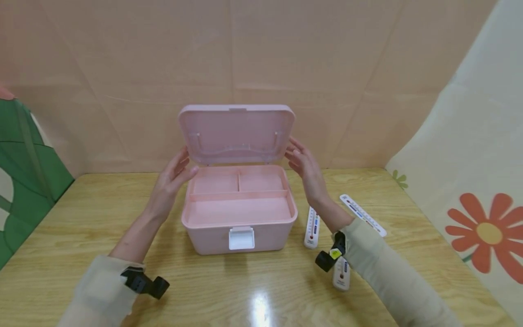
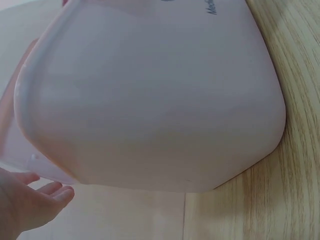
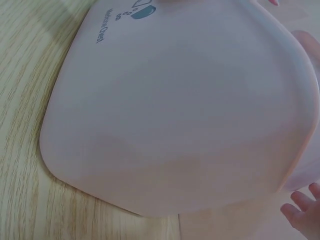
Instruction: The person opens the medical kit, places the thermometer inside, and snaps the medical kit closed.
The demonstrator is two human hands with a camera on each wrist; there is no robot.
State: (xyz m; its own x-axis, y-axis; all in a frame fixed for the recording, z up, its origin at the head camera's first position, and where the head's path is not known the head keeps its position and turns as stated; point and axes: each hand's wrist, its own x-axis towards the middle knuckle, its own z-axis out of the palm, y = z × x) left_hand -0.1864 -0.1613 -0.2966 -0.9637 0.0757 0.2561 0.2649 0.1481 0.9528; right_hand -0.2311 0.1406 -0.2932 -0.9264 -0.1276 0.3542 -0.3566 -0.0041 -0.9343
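A pink medicine box (image 1: 208,240) with a white front latch (image 1: 241,238) sits on the table with its lid (image 1: 237,131) raised upright at the back. Inside shows a pink tray (image 1: 239,211) with three compartments, nothing in them. My left hand (image 1: 169,181) is at the lid's lower left side, fingers loosely extended and thumb apart. On the opposite side, the fingers of my right hand (image 1: 306,170) are at the lid's right edge, partly behind it. The wrist views show the box's side walls (image 2: 150,90), with "Medicine Chest" print (image 3: 102,30) in the right one.
White thermometer strips lie right of the box: one (image 1: 312,231) beside it, one (image 1: 362,215) farther right, and one (image 1: 341,277) nearer, partly under the right sleeve. A beige cloth (image 1: 261,54) hangs behind the wooden table (image 1: 196,290). Flower-printed cloth (image 1: 470,159) borders the right.
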